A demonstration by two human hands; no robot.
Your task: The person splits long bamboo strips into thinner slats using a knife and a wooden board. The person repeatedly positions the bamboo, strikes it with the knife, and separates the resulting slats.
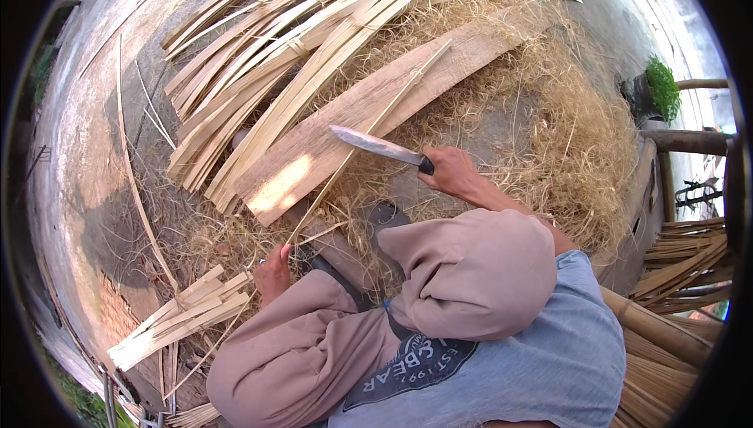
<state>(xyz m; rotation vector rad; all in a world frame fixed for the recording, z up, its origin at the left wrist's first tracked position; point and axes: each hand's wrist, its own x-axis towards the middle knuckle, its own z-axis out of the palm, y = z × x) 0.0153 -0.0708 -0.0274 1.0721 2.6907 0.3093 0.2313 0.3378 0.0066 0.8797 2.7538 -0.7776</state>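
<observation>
Strip | long, thin, light, springy, edges likely sharp | my left hand pinches its near end | my right hand grips knife handle | strip rests across plank.

One knife, one plank, two hands, two strip bundles, one thin strip

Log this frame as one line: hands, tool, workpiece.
left hand: grips thin bamboo strip near end | right hand: holds knife, blade on strip | strip lies along wooden plank | shavings around
</observation>
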